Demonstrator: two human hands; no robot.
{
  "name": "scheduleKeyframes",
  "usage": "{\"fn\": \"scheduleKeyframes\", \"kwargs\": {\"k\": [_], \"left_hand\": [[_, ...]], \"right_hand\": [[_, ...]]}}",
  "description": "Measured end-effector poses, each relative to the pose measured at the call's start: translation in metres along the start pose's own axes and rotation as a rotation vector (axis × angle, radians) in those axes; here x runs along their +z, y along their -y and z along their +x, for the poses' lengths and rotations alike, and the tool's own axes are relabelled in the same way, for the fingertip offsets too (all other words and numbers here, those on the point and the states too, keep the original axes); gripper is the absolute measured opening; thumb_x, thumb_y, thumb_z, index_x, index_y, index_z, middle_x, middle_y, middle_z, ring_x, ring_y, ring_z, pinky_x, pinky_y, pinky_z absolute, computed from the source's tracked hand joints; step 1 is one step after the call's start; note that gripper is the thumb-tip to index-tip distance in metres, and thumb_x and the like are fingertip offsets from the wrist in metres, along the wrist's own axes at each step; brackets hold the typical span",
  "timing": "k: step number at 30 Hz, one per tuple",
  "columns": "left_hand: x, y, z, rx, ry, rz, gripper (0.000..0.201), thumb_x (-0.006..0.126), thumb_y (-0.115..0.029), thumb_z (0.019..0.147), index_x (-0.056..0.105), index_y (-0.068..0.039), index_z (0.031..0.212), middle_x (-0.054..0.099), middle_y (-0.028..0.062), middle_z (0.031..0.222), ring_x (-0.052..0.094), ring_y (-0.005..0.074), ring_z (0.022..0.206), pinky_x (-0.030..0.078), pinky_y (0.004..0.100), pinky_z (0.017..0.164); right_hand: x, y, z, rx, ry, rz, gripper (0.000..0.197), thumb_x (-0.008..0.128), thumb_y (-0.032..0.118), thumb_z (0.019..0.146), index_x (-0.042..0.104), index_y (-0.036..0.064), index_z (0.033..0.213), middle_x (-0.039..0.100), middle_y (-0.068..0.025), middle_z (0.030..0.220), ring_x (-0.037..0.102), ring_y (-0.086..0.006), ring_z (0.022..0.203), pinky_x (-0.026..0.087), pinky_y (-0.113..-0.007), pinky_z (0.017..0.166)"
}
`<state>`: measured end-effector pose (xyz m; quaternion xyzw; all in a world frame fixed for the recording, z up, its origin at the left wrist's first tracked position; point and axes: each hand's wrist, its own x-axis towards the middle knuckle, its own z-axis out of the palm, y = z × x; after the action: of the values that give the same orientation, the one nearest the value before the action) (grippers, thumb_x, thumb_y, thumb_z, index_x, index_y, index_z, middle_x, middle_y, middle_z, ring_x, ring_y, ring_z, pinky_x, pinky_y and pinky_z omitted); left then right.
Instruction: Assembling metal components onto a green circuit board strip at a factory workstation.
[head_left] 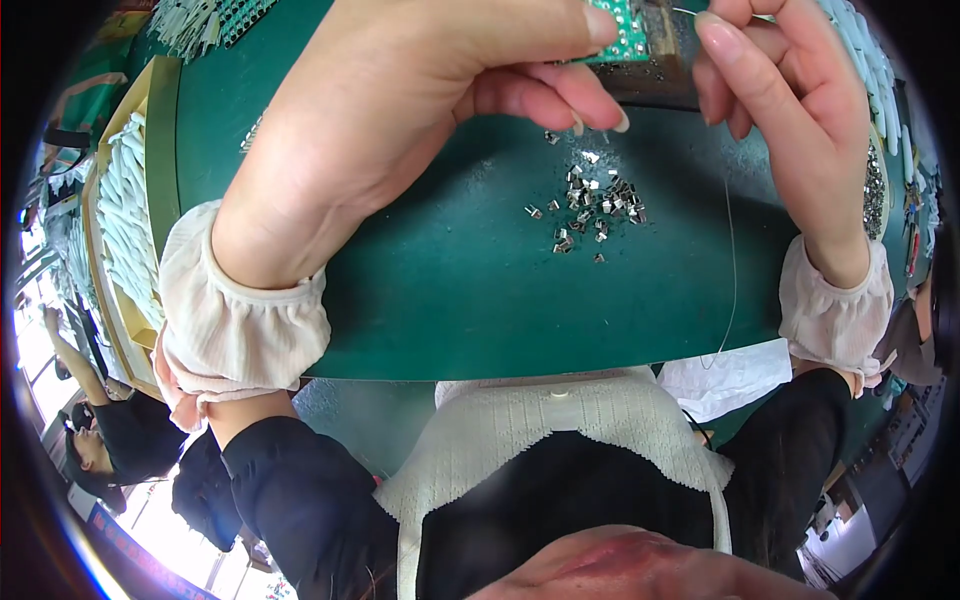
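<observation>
Between the thumb and fingers of my left hand is a small green circuit board with rows of shiny solder points. The board sits against a dark, worn block at the top of the view. My right hand is just right of the block, its fingers pinched around a thin wire. The wire runs down in a loose curve past the table's near edge. Below my hands lies a loose scatter of small silvery metal clips on the green table mat.
At the left stands a yellow tray full of pale strips. More boards with pale leads lie at the upper left. Pale strips and a dish of small metal parts are at the right. Another person is at the far left.
</observation>
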<state>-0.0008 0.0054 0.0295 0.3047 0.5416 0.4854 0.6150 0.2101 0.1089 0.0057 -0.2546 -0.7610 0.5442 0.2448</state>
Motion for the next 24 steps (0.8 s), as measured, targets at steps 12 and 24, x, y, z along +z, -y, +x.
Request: {"fn": "scheduleKeyframes", "kwargs": {"k": [12, 24], "left_hand": [[-0.003, 0.006, 0.002, -0.065, -0.069, -0.052, 0.043, 0.071, -0.002, 0.094, 0.051, 0.001, 0.131, 0.074, 0.0132, 0.095, 0.076, 0.0231, 0.076, 0.062, 0.0277, 0.066], [-0.012, 0.018, 0.002, 0.125, -0.106, -0.006, 0.041, 0.068, 0.001, 0.094, 0.052, 0.004, 0.132, 0.072, 0.0151, 0.114, 0.074, 0.0219, 0.097, 0.06, 0.0323, 0.086]], "right_hand": [[0.0, -0.011, -0.015, -0.268, 0.333, -0.626, 0.013, 0.069, 0.0, 0.086, 0.065, 0.0007, 0.099, 0.061, -0.0112, 0.085, 0.064, -0.0266, 0.074, 0.05, -0.033, 0.066], [0.013, -0.015, -0.013, -0.337, 0.368, -0.536, 0.017, 0.074, -0.004, 0.081, 0.067, -0.001, 0.096, 0.065, -0.0113, 0.09, 0.068, -0.0241, 0.076, 0.052, -0.032, 0.063]]}}
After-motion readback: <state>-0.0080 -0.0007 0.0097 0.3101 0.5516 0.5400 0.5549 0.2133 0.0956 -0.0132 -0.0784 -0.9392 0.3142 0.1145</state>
